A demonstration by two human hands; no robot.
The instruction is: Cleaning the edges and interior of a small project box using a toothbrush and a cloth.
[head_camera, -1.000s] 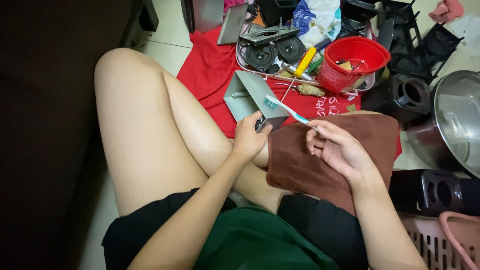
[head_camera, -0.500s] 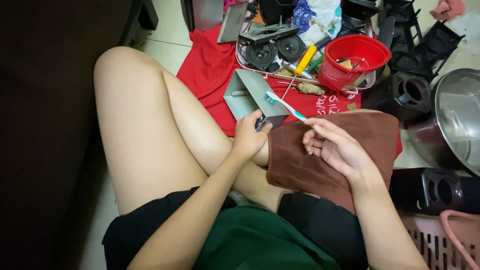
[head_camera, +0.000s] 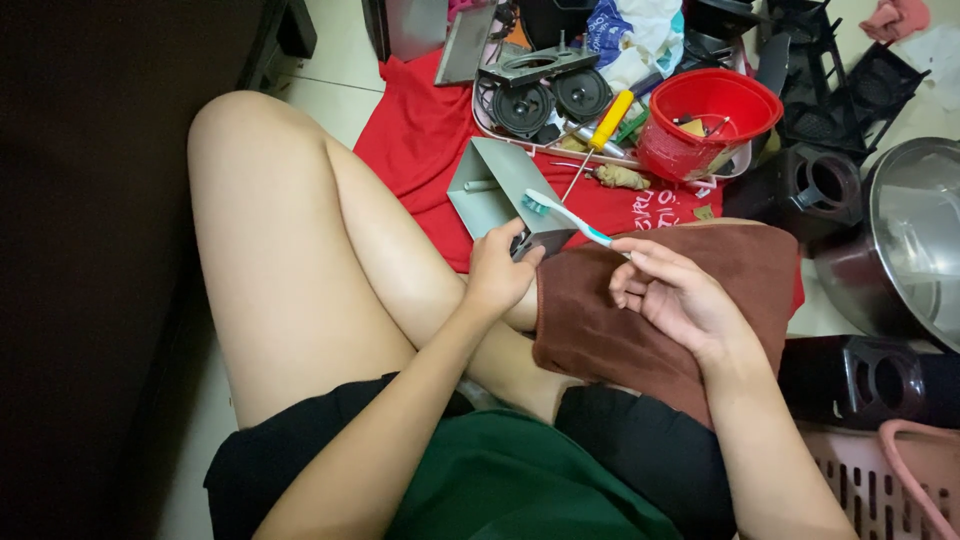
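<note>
The left hand (head_camera: 500, 272) is closed around the near corner of a grey metal housing (head_camera: 497, 190), an angular, open-sided sheet-metal part; the fingers wrap its lower edge, where a small dark component sits against the palm, and the rest of the housing projects away from the person, over the red cloth (head_camera: 430, 150) spread on the floor. The right hand (head_camera: 672, 295) holds a toothbrush (head_camera: 566, 216) by the near end of its white and teal handle, pinched between thumb and fingertips with the remaining fingers loosely curled. The toothbrush runs up and to the left from this hand, and its teal bristle head lies at the right-hand edge of the housing; whether the bristles actually touch the metal cannot be determined. The right hand rests above a brown towel (head_camera: 650, 320) draped over the person's lap and right leg. The left knee is raised at the left of the scene. On the far side of the housing, a tray (head_camera: 482, 112) holds two round black speaker drivers (head_camera: 552, 100), a yellow-handled screwdriver (head_camera: 598, 135) and other small parts. A red bucket (head_camera: 705, 125) stands just right of the screwdriver. At the right edge, a large steel pot (head_camera: 915, 240) sits beside a black speaker enclosure (head_camera: 810, 185). A second black enclosure (head_camera: 870, 380) lies near the right forearm, with a pink basket (head_camera: 880, 480) in the near right corner.
</note>
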